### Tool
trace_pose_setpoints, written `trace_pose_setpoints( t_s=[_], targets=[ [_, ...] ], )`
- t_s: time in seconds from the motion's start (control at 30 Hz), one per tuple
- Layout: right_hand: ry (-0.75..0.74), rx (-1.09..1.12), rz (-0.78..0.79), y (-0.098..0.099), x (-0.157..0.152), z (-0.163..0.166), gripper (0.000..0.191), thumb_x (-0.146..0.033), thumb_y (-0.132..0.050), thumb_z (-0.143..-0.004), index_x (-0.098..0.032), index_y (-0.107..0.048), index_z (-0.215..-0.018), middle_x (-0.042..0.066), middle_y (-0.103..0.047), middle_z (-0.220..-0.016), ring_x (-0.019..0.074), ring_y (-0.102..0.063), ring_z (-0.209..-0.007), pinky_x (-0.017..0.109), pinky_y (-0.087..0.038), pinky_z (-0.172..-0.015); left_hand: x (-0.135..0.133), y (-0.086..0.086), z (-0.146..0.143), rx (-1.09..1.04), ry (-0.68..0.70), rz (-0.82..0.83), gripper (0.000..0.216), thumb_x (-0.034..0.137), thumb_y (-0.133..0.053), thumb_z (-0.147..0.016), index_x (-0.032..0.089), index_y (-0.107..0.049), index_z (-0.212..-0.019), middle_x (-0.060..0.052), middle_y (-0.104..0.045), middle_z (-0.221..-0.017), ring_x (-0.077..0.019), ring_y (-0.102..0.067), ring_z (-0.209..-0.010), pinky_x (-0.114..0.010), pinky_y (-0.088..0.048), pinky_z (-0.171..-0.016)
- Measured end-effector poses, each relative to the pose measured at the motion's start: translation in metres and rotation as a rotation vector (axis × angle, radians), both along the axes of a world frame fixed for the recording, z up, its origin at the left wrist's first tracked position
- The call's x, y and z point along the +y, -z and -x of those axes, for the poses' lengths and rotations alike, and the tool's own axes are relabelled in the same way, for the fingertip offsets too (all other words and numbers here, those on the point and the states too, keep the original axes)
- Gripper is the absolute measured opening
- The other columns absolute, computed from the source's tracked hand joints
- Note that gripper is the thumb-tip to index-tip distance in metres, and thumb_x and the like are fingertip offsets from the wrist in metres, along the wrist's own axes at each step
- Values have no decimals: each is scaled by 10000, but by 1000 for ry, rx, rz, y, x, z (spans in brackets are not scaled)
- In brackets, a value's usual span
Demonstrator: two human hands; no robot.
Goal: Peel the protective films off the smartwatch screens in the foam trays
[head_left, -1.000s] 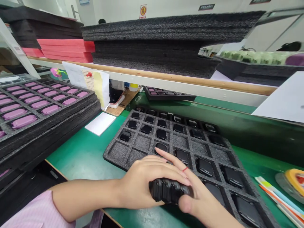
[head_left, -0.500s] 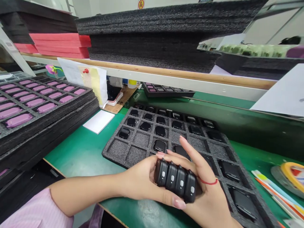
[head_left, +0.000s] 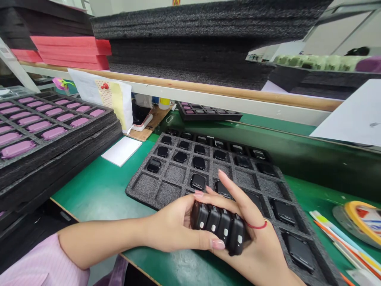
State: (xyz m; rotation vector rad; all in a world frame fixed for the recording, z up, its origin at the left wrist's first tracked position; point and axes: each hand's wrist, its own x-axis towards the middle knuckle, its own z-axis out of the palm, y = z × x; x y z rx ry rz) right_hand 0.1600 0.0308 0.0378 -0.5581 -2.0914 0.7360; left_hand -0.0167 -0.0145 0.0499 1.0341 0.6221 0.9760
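A row of several small black devices (head_left: 218, 227) sits side by side between both my hands, just above the near edge of a black foam tray (head_left: 149, 190). My left hand (head_left: 175, 226) wraps them from the left, thumb along the bottom. My right hand (head_left: 253, 238) cups them from beneath and behind, fingers raised past the row, a red thread on one finger. The tray's square pockets hold more black devices (head_left: 198, 182); some pockets near its left corner stand bare.
A stack of foam trays with pink parts (head_left: 44, 127) stands at left. A white pad (head_left: 121, 151) lies on the green mat. Black and red foam sheets (head_left: 190, 51) fill the shelf above. Tape roll (head_left: 361, 222) and pens (head_left: 336, 242) lie at right.
The row of devices was turned over from lying under my left palm to facing up between both hands, then lowered slightly. My right fingers lifted behind the row.
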Motion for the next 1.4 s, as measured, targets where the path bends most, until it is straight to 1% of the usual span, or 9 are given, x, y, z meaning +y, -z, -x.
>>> trace_pose_setpoints(
  t_s=[0.13, 0.23, 0.37, 0.53, 0.73, 0.87, 1.03, 1.23, 1.4],
  targets=[
    [-40, 38, 98, -2, 1, 2, 944, -466, -799, -828, -285, -272, -1590, 99, -703, -1273, 296, -628, -1234, 424, -509, -1097, -1, 1, -3, -40, 2, 20, 409, 165, -805, -748, 175, -595, -1099, -71, -653, -1076, -232, -645, -1069, -400, -503, -988],
    [-35, 27, 123, -2, 1, 4, 917, -358, -784, -847, -273, -255, -1591, 87, -714, -1253, 272, -642, -1227, 428, -494, -1116, -2, 5, -2, -48, -7, -12, 409, 257, -761, -833, 171, -542, -1168, -86, -623, -1120, -228, -619, -1107, -400, -479, -1017],
    [15, 12, 44, 1, -1, 8, 880, -225, -724, -837, -277, -262, -1584, 42, -730, -1219, 226, -665, -1204, 350, -545, -1070, -5, 10, -1, 45, -90, -57, 454, 405, -673, -925, 163, -456, -1242, -103, -557, -1189, -237, -556, -1166, -407, -454, -1034],
    [96, -3, -66, 8, -6, 12, 879, -175, -685, -824, -280, -268, -1590, 56, -677, -1319, 228, -699, -1144, 306, -605, -985, -7, 9, -9, 188, -289, -125, 508, 599, -615, -927, 147, -531, -1144, -107, -558, -1177, -251, -516, -1182, -402, -392, -1080],
    [15, 87, 69, 5, -7, 15, 907, -183, -752, -816, -263, -273, -1582, 53, -721, -1225, 239, -670, -1200, 367, -547, -1085, -6, 12, -5, 41, -195, 101, 746, 827, -434, -876, 182, -531, -1237, -96, -570, -1172, -249, -535, -1106, -361, -462, -903],
    [11, 86, 85, 3, -4, 13, 928, -181, -758, -800, -271, -266, -1582, 46, -720, -1229, 231, -682, -1180, 359, -558, -1069, -6, 14, 0, -20, -136, 122, 578, 672, -587, -894, 181, -508, -1188, -31, -523, -985, -168, -535, -877, -304, -464, -794],
    [6, 52, 12, 3, 0, 10, 875, -179, -701, -815, -295, -286, -1576, 37, -687, -1300, 226, -671, -1197, 352, -554, -1070, -7, 6, 2, 89, -77, -111, 439, 278, -619, -834, 164, -406, -1201, -96, -475, -1173, -247, -489, -1149, -433, -412, -1034],
    [18, 39, -17, 4, -1, 8, 880, -189, -703, -808, -321, -291, -1574, 15, -677, -1316, 201, -683, -1177, 297, -561, -1054, -7, 6, 1, 259, -129, -139, 419, 296, -560, -783, 125, -417, -1138, -144, -498, -1108, -316, -525, -1046, -562, -442, -952],
    [-8, 29, -5, 3, 0, 8, 900, -167, -709, -807, -272, -268, -1584, 26, -715, -1239, 210, -691, -1163, 322, -559, -1066, -6, 3, 1, 198, -83, -128, 444, 275, -557, -723, 146, -411, -1121, -125, -484, -1098, -311, -508, -1068, -525, -438, -953]
  ],
)
